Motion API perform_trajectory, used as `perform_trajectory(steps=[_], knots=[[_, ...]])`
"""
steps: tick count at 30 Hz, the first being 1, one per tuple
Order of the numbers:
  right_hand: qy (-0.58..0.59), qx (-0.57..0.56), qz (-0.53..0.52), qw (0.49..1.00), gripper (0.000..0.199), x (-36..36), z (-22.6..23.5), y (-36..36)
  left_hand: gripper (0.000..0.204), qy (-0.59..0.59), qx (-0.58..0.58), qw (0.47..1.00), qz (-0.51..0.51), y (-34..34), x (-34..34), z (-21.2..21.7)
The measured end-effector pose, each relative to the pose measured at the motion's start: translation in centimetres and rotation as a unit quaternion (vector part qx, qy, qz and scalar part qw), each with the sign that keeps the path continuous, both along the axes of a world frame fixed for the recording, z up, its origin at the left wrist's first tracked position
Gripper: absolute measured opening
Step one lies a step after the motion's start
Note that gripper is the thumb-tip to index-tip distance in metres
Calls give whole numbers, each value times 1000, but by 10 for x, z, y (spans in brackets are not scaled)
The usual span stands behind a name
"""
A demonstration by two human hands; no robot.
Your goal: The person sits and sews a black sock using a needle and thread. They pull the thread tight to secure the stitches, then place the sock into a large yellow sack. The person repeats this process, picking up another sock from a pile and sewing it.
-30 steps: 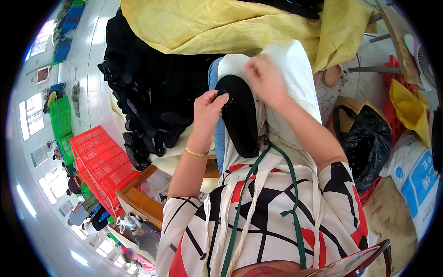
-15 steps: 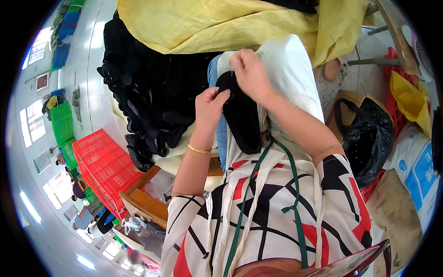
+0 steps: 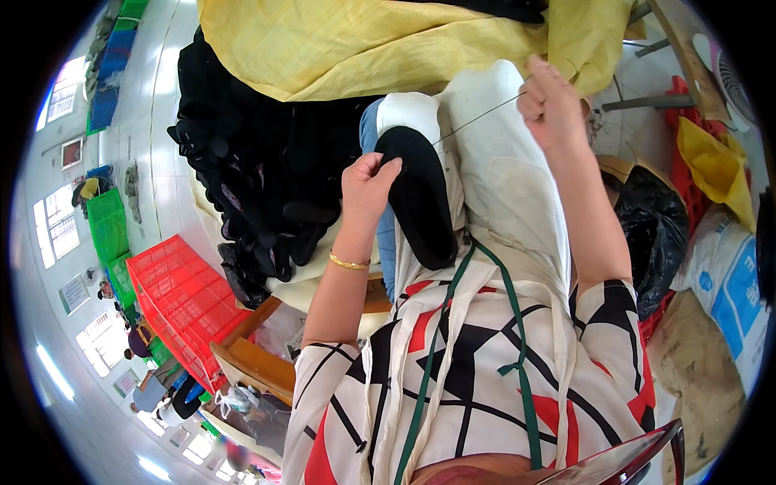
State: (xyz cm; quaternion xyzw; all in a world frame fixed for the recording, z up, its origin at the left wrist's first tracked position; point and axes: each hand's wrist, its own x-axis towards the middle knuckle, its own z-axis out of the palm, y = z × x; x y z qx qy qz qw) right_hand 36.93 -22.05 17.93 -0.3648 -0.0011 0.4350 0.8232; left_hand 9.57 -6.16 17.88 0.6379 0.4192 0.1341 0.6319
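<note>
taut thread (image 3: 481, 119) bars way across white cloth (image 3: 509, 194); nearer side free

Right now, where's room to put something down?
White lap cloth lies bare between the black sole-shaped piece and right forearm, below the thread; floor too, between the black pile and green crates. Crowded: that pile, and around the black bag.

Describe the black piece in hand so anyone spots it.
Below the yellow sheet is the pale cloth-covered lap. On it lies a long, rounded black piece, pinched by the left hand. Unlike the black heap to its left, it shows a thin thread stretching to the right hand.
</note>
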Motion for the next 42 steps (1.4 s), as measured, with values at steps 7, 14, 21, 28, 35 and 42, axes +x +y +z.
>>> perform_trajectory(steps=[7, 14, 21, 28, 35, 42], knots=[[-582, -150, 163, 782, 15, -80, -7, 23, 24, 18, 7, 1000, -12, 4, 2, 0], [-793, -116, 202, 563, 19, -100, -14, 56, 20, 39, 81, 995, -31, 4, -1, -5], [-830, -206, 134, 500, 14, -74, 3, 61, 13, 65, 599, 790, -116, -15, 8, 22], [-124, -31, 78, 989, 26, -127, 1, 76, 36, 115, 497, 841, -180, -23, 2, 32], [64, 15, 132, 989, 25, -145, 30, 69, 36, 89, 547, 818, -151, -17, -6, 15], [-41, 66, 104, 992, 23, -165, 86, 17, 35, -12, 587, 786, -195, -16, 2, 48]])
